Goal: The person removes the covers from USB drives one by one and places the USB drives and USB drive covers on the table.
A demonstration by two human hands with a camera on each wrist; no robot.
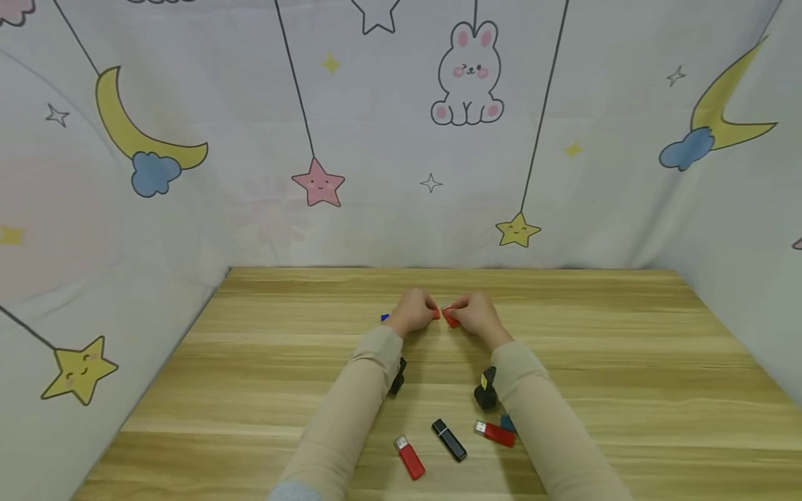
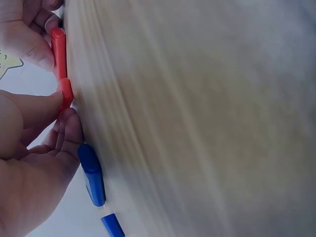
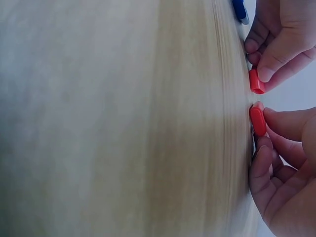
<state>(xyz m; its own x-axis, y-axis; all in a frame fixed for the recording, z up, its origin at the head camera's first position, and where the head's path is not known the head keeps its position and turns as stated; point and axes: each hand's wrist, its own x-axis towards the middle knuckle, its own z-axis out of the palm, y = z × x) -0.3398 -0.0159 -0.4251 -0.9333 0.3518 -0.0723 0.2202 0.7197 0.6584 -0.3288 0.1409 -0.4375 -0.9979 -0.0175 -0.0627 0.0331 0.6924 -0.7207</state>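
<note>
Over the far part of the table, my left hand (image 1: 415, 310) pinches a small red USB stick cap (image 3: 256, 82) between thumb and finger. Facing it, my right hand (image 1: 477, 316) holds a red USB stick (image 1: 450, 317) by its body, with the metal plug end towards the cap. A narrow gap separates cap and stick in the head and right wrist views. Beside the left hand, in the left wrist view, a blue USB stick (image 2: 93, 175) lies on the table with a separate blue cap (image 2: 113, 225) near its end.
Nearer the front of the wooden table (image 1: 250, 403) lie a red USB stick (image 1: 410, 458), a black one (image 1: 449, 440) and another red one (image 1: 497, 434). The right sleeve partly hides a dark blue piece (image 1: 507, 423). A patterned cloth (image 1: 388, 139) hangs behind the table.
</note>
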